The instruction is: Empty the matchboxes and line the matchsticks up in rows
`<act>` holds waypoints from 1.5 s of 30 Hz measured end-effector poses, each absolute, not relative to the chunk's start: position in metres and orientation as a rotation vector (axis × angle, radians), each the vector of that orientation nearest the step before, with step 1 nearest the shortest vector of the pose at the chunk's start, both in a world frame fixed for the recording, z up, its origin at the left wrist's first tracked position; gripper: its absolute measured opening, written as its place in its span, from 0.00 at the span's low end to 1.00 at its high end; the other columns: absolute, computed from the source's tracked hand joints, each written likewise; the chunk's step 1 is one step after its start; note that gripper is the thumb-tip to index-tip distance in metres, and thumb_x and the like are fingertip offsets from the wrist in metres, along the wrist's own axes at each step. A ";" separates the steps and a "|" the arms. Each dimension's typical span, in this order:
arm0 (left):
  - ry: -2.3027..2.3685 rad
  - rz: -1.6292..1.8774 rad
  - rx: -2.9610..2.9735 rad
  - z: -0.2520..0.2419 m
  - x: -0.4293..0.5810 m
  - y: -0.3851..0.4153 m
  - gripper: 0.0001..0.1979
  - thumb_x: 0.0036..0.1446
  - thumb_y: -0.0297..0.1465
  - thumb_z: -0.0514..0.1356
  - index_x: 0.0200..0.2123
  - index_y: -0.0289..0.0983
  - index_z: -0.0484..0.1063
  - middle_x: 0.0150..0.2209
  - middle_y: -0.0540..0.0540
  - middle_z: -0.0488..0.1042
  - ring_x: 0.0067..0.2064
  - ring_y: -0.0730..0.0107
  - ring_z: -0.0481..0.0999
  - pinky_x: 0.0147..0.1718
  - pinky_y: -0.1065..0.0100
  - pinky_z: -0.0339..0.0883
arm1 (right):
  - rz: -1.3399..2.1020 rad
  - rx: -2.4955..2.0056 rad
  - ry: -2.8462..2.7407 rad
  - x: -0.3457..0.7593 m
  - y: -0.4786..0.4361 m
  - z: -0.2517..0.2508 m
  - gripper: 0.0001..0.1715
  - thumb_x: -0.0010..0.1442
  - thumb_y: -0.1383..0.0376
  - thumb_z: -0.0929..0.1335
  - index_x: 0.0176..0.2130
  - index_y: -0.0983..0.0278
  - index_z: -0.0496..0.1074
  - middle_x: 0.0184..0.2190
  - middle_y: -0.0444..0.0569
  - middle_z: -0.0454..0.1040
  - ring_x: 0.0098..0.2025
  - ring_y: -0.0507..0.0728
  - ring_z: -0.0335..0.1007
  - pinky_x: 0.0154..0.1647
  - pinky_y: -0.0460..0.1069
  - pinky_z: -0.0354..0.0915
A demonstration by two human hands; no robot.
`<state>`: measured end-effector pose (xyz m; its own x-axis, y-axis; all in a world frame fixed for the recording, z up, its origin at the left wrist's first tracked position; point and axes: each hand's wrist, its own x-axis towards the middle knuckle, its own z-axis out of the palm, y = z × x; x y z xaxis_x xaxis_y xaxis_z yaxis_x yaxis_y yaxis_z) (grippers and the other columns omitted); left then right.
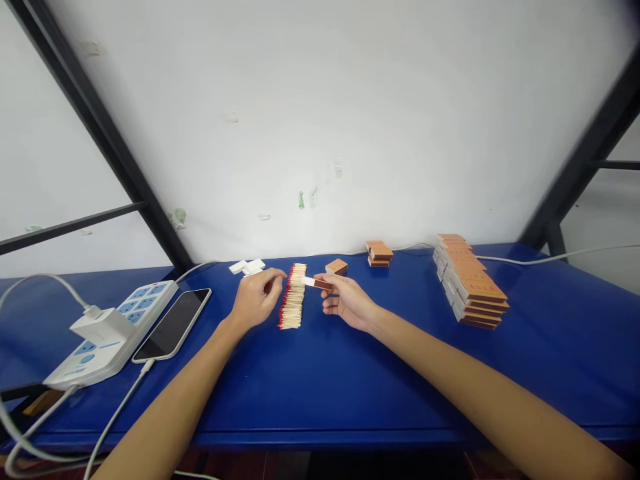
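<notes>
Where matches (291, 307) lie: on table (350, 393)
Left hand (256, 298): half-curled, cannot tell if holding anything
Right hand (346, 301): pinching part-open matchbox (322, 285)

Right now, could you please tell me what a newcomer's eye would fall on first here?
Probably the row of red-headed matches on the blue table, between the left hand and the right hand, which holds a matchbox with white showing at one end. Next might come the big stack of orange matchboxes at the right, then the white power strip at the left.
</notes>
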<state>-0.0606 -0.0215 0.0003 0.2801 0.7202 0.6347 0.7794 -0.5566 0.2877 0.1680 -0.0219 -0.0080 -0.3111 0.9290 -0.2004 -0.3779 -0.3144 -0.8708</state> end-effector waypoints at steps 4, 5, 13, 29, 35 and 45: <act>-1.335 -1.159 -2.567 0.003 -0.057 -0.023 0.18 0.69 0.36 0.48 0.46 0.38 0.77 0.40 0.45 0.80 0.38 0.65 0.77 0.41 0.64 0.68 | 1.779 -0.987 -0.950 0.168 -0.024 -0.010 0.13 0.67 0.58 0.65 0.41 0.66 0.73 0.22 0.45 0.73 0.18 0.50 0.68 0.22 0.46 0.68; -1.306 -1.156 -2.602 0.003 -0.056 -0.024 0.18 0.69 0.36 0.48 0.47 0.39 0.76 0.42 0.44 0.80 0.41 0.63 0.77 0.43 0.63 0.68 | 1.779 -0.983 -0.972 0.168 -0.024 -0.010 0.14 0.68 0.58 0.65 0.41 0.66 0.73 0.23 0.45 0.74 0.19 0.50 0.69 0.22 0.46 0.68; -1.243 -0.979 -2.764 0.007 -0.051 -0.029 0.15 0.67 0.38 0.53 0.47 0.37 0.75 0.41 0.43 0.78 0.40 0.63 0.75 0.41 0.62 0.68 | 1.664 -1.005 -1.148 0.161 -0.034 -0.006 0.13 0.68 0.60 0.64 0.46 0.63 0.75 0.27 0.46 0.76 0.20 0.52 0.74 0.20 0.45 0.68; -1.266 -1.305 -2.774 0.038 -0.062 -0.044 0.13 0.57 0.30 0.62 0.45 0.35 0.79 0.38 0.43 0.80 0.34 0.70 0.75 0.33 0.69 0.67 | 0.613 -0.921 -1.960 0.172 -0.049 -0.006 0.33 0.63 0.57 0.68 0.65 0.55 0.62 0.57 0.51 0.72 0.31 0.52 0.74 0.35 0.51 0.71; -1.410 -1.282 -2.852 0.028 -0.070 -0.072 0.13 0.58 0.31 0.62 0.46 0.34 0.79 0.36 0.45 0.79 0.27 0.76 0.69 0.28 0.71 0.65 | 0.368 -0.770 -2.317 0.170 -0.055 -0.002 0.24 0.68 0.56 0.65 0.61 0.56 0.66 0.54 0.50 0.72 0.41 0.55 0.74 0.39 0.50 0.68; -1.472 -1.043 -2.968 0.000 -0.078 -0.084 0.16 0.56 0.29 0.62 0.48 0.37 0.77 0.40 0.45 0.77 0.31 0.73 0.71 0.31 0.70 0.65 | 0.265 -0.759 -2.466 0.161 -0.060 -0.010 0.16 0.62 0.61 0.71 0.49 0.63 0.74 0.45 0.51 0.77 0.43 0.57 0.71 0.49 0.55 0.59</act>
